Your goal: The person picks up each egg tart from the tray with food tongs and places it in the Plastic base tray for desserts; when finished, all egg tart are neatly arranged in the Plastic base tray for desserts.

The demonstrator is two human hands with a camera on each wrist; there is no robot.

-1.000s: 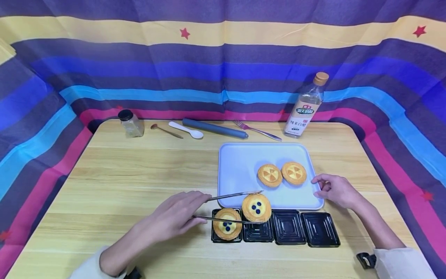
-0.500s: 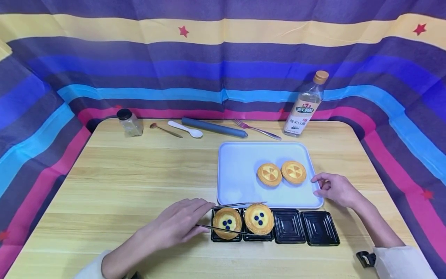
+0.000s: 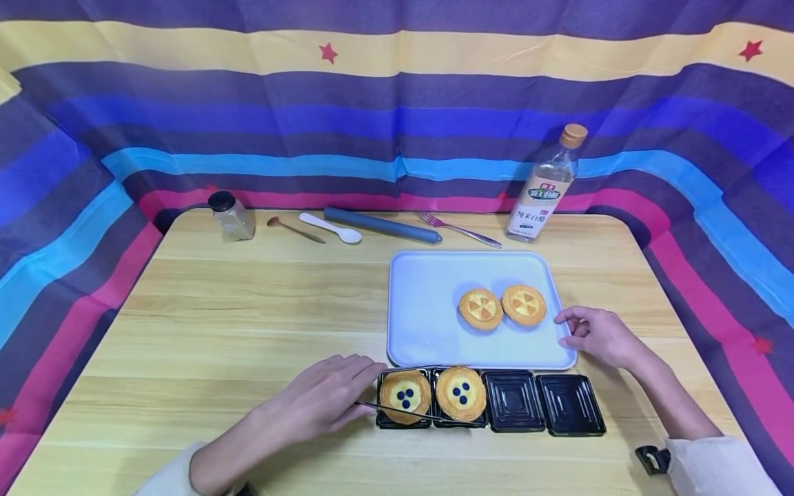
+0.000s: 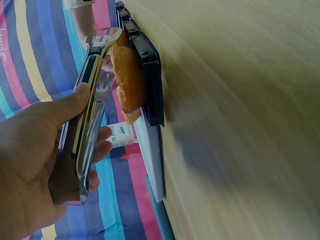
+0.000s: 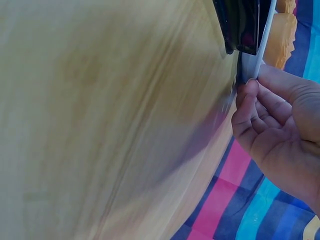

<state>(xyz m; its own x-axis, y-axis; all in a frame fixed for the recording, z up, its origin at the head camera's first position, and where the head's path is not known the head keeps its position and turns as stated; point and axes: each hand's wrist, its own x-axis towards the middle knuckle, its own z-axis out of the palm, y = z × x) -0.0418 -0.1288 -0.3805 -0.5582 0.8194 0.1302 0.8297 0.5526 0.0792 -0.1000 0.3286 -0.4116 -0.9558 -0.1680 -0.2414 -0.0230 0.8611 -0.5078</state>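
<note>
My left hand (image 3: 338, 393) grips metal tongs (image 4: 80, 135), their arms reaching to the right across two tarts. Between the tong tips is a tart topped with blueberries (image 3: 461, 394), set in the second black square tray from the left. Another blueberry tart (image 3: 404, 396) sits in the leftmost black tray, beneath the tong arms in the head view. My right hand (image 3: 598, 337) pinches the right edge of the pale blue serving tray (image 3: 428, 296), thumb on the rim. On that tray, side by side, lie two tarts with a wedge pattern, a left one (image 3: 480, 309) and a right one (image 3: 524, 305).
Two more black trays, the third (image 3: 513, 401) and the fourth (image 3: 571, 405), hold nothing. Along the back stand a black-lidded jar (image 3: 232, 217) and a vinegar bottle (image 3: 540, 196). Between them lie a small wooden-headed tool (image 3: 296, 230), white spoon (image 3: 331, 228), blue rod (image 3: 382, 225) and fork (image 3: 459, 229).
The tongs brought the blueberry tart down and toward the person, from above the serving tray's front edge into the second black tray. My right hand stayed at the tray's edge.
</note>
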